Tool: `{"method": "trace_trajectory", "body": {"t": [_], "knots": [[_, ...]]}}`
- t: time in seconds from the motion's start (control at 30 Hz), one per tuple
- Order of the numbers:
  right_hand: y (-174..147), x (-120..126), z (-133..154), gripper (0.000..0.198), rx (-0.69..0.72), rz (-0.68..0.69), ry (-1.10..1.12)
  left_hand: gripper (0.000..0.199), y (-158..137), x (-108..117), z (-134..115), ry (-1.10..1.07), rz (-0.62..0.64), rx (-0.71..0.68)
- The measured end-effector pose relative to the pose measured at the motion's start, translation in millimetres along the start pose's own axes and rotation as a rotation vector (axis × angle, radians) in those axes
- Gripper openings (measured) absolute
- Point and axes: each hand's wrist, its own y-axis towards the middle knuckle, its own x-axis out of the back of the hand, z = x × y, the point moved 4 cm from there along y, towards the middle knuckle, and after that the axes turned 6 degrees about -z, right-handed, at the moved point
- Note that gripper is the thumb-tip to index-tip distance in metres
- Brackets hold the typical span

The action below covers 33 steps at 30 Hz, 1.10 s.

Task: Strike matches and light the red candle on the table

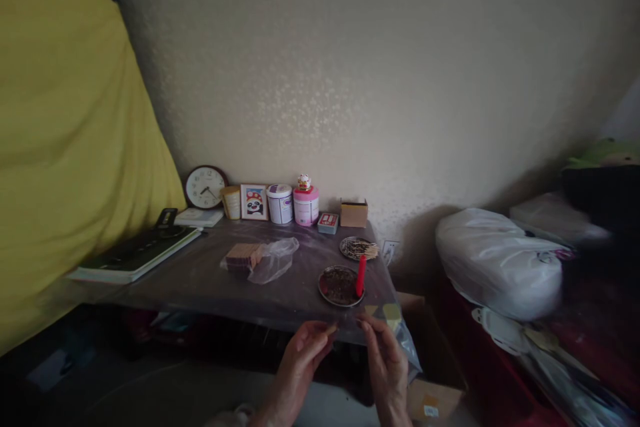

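Both hands are raised just in front of the table's near edge, a short gap between them. My left hand (304, 352) has thumb and forefinger pinched together, and whatever is in them is too small to make out. Opposite it, my right hand (386, 359) is pinched as well, its tips near something small and dark that I cannot name. Beyond them lies a round metal plate (340, 302) with dark residue, and an upright red candle (361, 276) stands at its right side. Behind it, a second plate (345, 255) carries many thin pale sticks (368, 251).
A brown striped block (244, 256) lies partly in a clear plastic bag (275, 260). Along the wall stand a clock (205, 187), a panda picture (255, 202), two tubs (280, 205) and a small cardboard box (354, 214). A large book (140, 257) is left; white bags (495, 260) are right.
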Motion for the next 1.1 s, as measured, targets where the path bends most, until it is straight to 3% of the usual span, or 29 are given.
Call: {"method": "trace_trajectory", "body": {"t": [0.23,0.53,0.7,0.87,1.0,1.1], "knots": [[-10.5,-4.2,7.3,0.015,0.235,0.022,-0.07,0.015,-2.9,-5.4,-1.5,-0.015,0.037,-0.012],[-12.1,-1.9,27.4,0.016,0.404,0.02,-0.188,0.014,3.4,-2.1,5.8,-0.034,0.056,-0.016],[-9.2,-4.3,16.7,0.017,0.579,0.052,-0.287,0.015,1.9,-3.2,4.0,-0.052,0.028,0.007],[-0.5,5.7,14.3,0.015,0.512,-0.049,-0.324,0.016,3.8,-1.5,3.6,-0.046,0.024,0.019],[-7.1,2.1,24.1,0.017,0.538,0.04,-0.253,0.015,5.6,-1.4,4.5,-0.059,-0.005,0.012],[-7.5,-4.0,8.5,0.019,0.515,0.078,-0.315,0.018,1.6,-6.2,0.8,-0.064,0.026,0.005]]}}
